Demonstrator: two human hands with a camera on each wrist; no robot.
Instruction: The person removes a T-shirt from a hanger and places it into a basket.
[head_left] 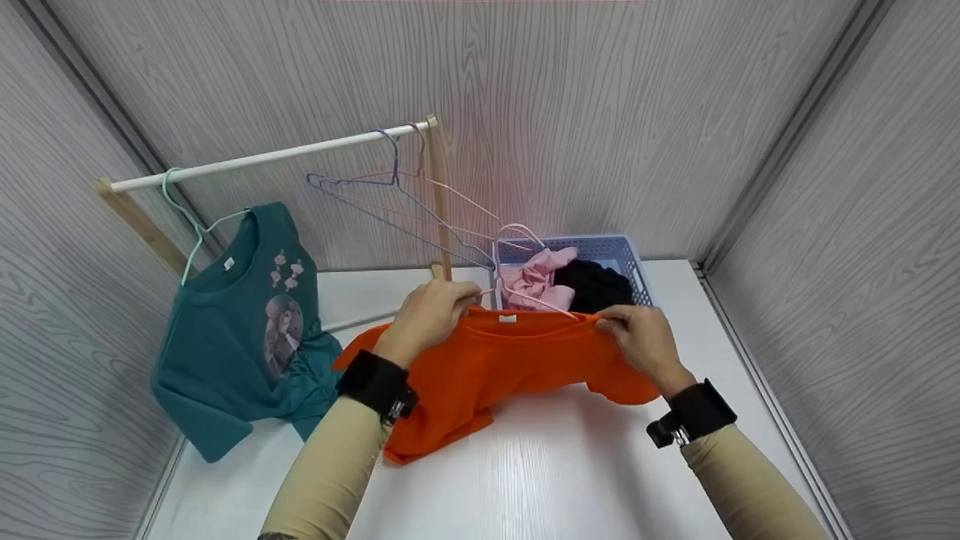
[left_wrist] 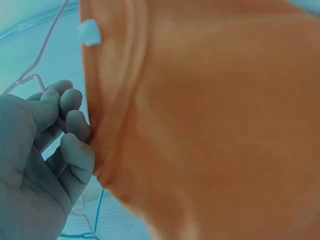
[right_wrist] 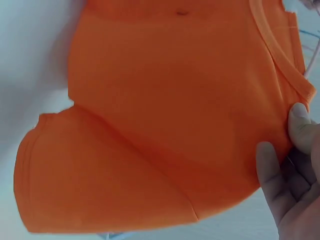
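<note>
An orange T-shirt (head_left: 525, 360) hangs between both hands, its neckline up and a white label (head_left: 508, 319) inside the collar. My left hand (head_left: 431, 315) pinches the pink wire hanger (left_wrist: 48, 36) between thumb and forefinger, its other fingers against the shirt's neckline edge. The hanger's right arm reaches into the neck opening near the right hand; its hook stands up over the basket. My right hand (head_left: 643, 337) pinches the shirt's shoulder beside the collar, with the thumb (right_wrist: 301, 125) on the front of the cloth. The part of the hanger inside the shirt is hidden.
A white rail (head_left: 270, 156) on wooden posts stands at the left. From it hang a teal shirt (head_left: 232, 330) on a mint hanger, a blue hanger (head_left: 395, 161) and another pink hanger (head_left: 469, 198). Behind the hands, a lilac basket (head_left: 637, 277) holds pink cloth (head_left: 536, 277) and black cloth (head_left: 600, 287).
</note>
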